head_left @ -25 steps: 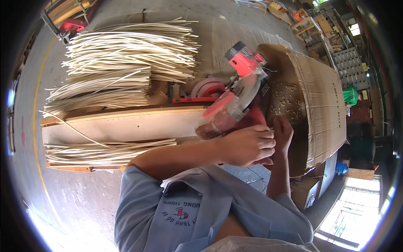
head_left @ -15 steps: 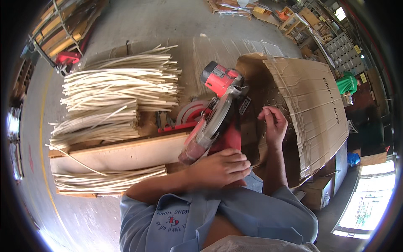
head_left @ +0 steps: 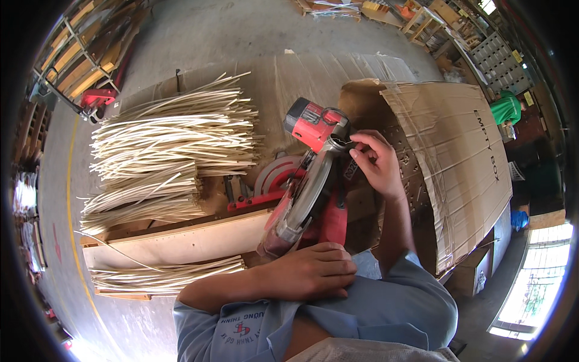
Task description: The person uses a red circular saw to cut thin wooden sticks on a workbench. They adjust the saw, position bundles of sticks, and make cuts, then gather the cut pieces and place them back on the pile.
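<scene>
Since the miter saw (head_left: 312,190) right of the pale rods (head_left: 175,142) looks heavy and rigid, its red arm (head_left: 334,224) seems your best hold; your left hand (head_left: 316,274) is curled, grip unclear, your right hand (head_left: 381,168) loosely open.

The red and black power saw (head_left: 309,184) stands, apparently aslant, between pale rods (head_left: 175,139) and a cardboard box (head_left: 458,169).

From here I count one red saw (head_left: 304,199), one big cardboard box (head_left: 458,151) and three piles of pale sticks (head_left: 175,142). One other person (head_left: 505,108) wears green.
</scene>
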